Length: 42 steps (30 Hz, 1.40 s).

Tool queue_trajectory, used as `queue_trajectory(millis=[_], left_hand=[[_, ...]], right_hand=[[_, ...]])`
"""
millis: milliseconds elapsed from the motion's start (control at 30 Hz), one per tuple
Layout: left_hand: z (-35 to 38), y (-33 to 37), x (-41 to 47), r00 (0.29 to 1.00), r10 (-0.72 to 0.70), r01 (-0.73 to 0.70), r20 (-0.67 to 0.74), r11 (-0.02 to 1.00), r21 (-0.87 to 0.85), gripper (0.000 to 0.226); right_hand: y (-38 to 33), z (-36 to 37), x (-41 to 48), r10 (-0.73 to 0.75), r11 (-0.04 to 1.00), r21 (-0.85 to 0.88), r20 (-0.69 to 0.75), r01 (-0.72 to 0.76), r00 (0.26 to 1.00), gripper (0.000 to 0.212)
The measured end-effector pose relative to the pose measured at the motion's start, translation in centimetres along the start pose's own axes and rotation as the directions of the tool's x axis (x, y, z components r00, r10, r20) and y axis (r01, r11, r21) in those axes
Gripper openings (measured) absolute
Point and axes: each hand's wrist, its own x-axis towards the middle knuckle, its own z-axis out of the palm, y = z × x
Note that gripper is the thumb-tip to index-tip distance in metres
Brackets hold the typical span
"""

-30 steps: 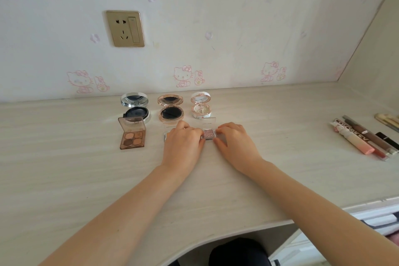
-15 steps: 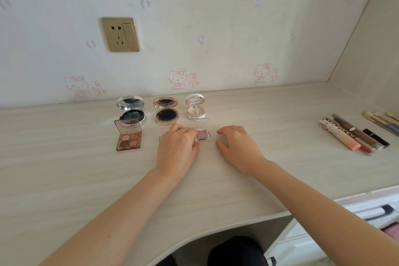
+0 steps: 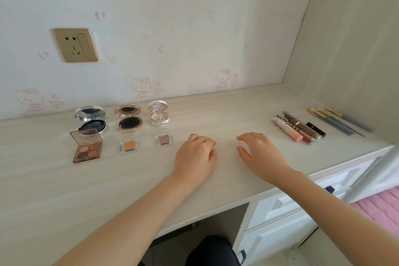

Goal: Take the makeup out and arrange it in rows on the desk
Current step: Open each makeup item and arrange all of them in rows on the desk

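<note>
**Both hands lie empty on the table [image 3: 64, 190], right of two rows of opened makeup.**

The left hand [image 3: 195, 153], low centre, lies palm down with its fingers loosely curled. The right hand [image 3: 257, 153] is beside it with fingers relaxed and spread, and neither holds anything. To their left, the front row holds a brown quad palette [image 3: 87, 149], an orange pan [image 3: 129, 144] and a pink pan [image 3: 164, 138]. All look light, hard and slick, and their pressed powder is probably fragile, so they are best pinched by the base sides. Behind them stand three open round compacts [image 3: 129, 119]. At far right lie the lip tubes [image 3: 295, 129], one seemingly lettered "COLORKEY", and the brushes [image 3: 339, 121]. Any other print is too small to read.
</note>
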Motion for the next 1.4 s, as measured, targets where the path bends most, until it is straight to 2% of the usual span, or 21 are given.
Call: queue_trajectory(millis=[367,500,767,900,1067,1200,1400], left_hand=[[5.9,7.8,4.7,0.988,0.121,-0.111,0.093,0.988,-0.104,0.033],[7.5,9.8,7.0,0.981,0.176,-0.167,0.082,0.980,-0.110,0.031],[10.2,13.9,12.7,0.965,0.262,-0.250,0.033,0.946,-0.208,0.029],[11.3,15.5,15.5,0.976,0.197,-0.165,0.093,0.946,-0.278,0.029],[12.9,16.0,17.8,0.955,0.026,0.046,0.294,0.971,-0.236,0.033],[13.5,16.0,18.6,0.935,0.030,0.056,0.354,0.971,-0.231,0.034],[13.8,16.2,18.9,0.936,0.020,0.082,0.352,0.958,-0.274,0.031]], right_hand=[[9.4,-4.1,-1.9,0.149,0.985,-0.070,-0.093,-0.156,0.984,0.031],[12.1,-5.3,-1.7,0.171,0.980,-0.076,-0.144,-0.184,0.975,0.024],[16.6,-6.4,0.1,0.336,0.925,-0.148,-0.113,-0.350,0.935,0.028],[18.1,-6.3,0.8,0.391,0.897,-0.187,-0.088,-0.401,0.916,0.030],[18.8,-5.9,1.1,0.368,0.900,-0.224,-0.065,-0.373,0.928,0.029],[19.1,-5.6,1.2,0.341,0.898,-0.265,-0.089,-0.353,0.936,0.028],[19.3,-5.3,1.2,0.320,0.902,-0.264,-0.128,-0.343,0.939,0.023]])
